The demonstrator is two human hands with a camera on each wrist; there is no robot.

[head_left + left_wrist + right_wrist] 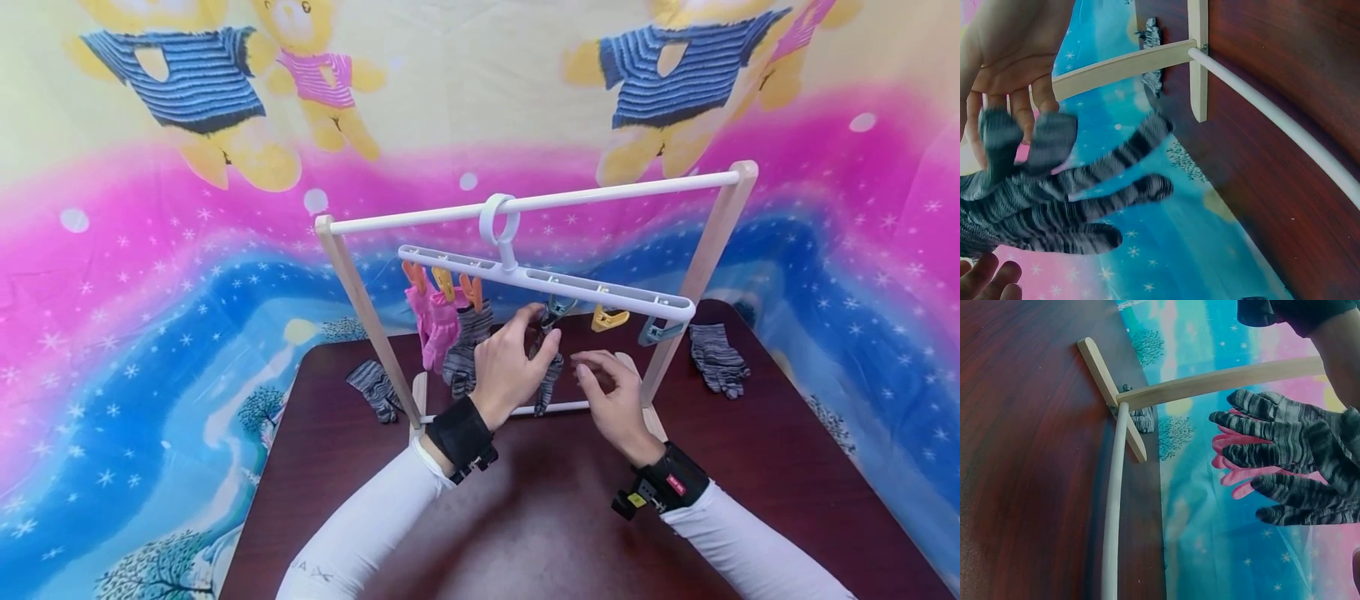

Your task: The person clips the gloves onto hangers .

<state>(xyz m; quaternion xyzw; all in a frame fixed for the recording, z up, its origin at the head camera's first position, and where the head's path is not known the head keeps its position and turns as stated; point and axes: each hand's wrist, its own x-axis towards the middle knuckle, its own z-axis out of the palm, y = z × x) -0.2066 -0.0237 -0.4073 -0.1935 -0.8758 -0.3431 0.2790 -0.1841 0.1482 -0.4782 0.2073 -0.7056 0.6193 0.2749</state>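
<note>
A grey striped knit glove (550, 383) hangs below a green clip (561, 307) near the middle of a white hanger bar (570, 283). My left hand (506, 367) is at the cuff, its thumb overlapping the glove and its index fingertip beside the clip; I cannot tell whether it pinches the cloth. My right hand (615, 404) is raised just right of the glove, holding nothing, with its fingers loosely bent. The left wrist view shows the dangling glove fingers (1104, 169) between both hands, some of them blurred. In the right wrist view two striped gloves (1300, 440) overlap.
The hanger's ring (498, 218) hangs on a wooden stand's white rail (615, 193). Pink gloves (438, 333) and another striped glove (467, 358) hang at the left. A yellow clip (610, 318) and a green one hold nothing. Striped gloves (718, 358) lie on the table (780, 467) at either side.
</note>
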